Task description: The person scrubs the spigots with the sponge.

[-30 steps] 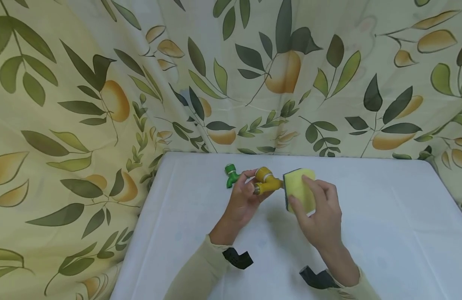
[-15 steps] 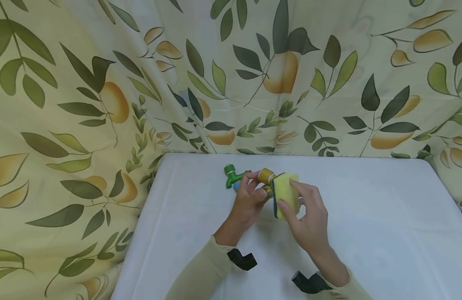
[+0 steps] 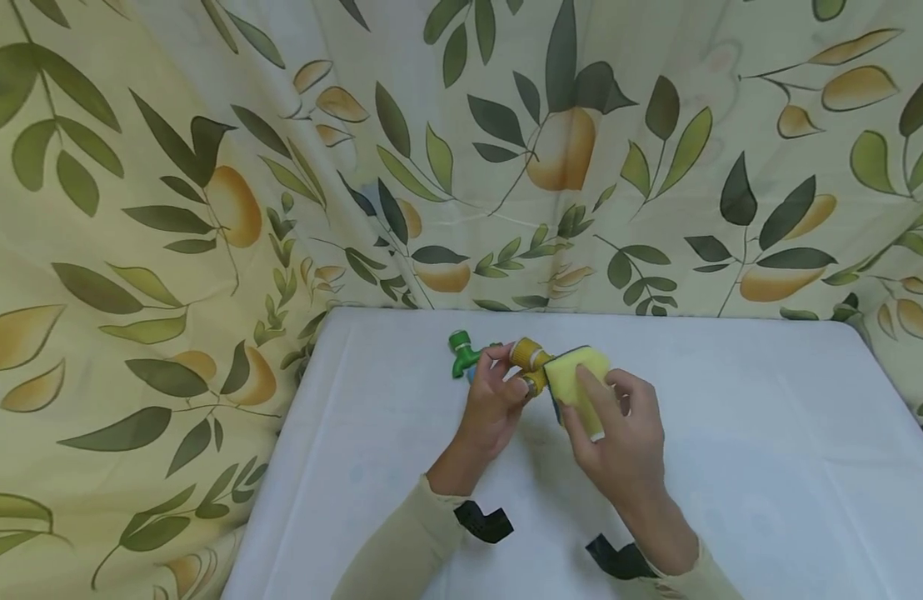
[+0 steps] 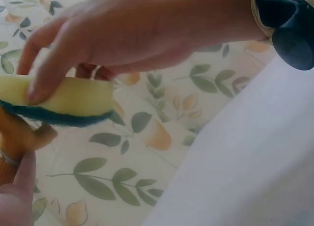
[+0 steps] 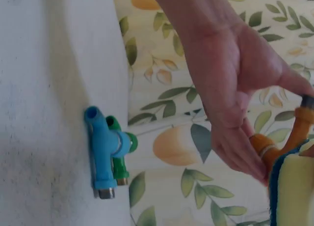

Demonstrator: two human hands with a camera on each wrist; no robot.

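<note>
My left hand (image 3: 490, 408) holds a yellow plastic tap (image 3: 526, 354) above the table, its thumb and fingers at the tap's ends. A sponge (image 3: 581, 377), yellow with a dark blue-green scouring side, is gripped between the thumb and fingers of my right hand (image 3: 628, 433). In the left wrist view the sponge's scouring side (image 4: 68, 119) lies against the tap's body (image 4: 14, 135). The sponge hides part of the tap in the head view. Behind the left hand, a green tap (image 3: 462, 354) lies on the table, with a blue tap (image 5: 103, 155) beside it in the right wrist view.
The white-covered table (image 3: 769, 433) spreads under both hands. A leaf-and-fruit patterned curtain (image 3: 401, 167) hangs along its back and left edges. Black camera mounts (image 3: 484, 522) sit at both wrists.
The sponge has moved left from the tap's end onto its body and now leans more. The left hand has shifted slightly right and turned the tap. The blue tap has come partly into view.
</note>
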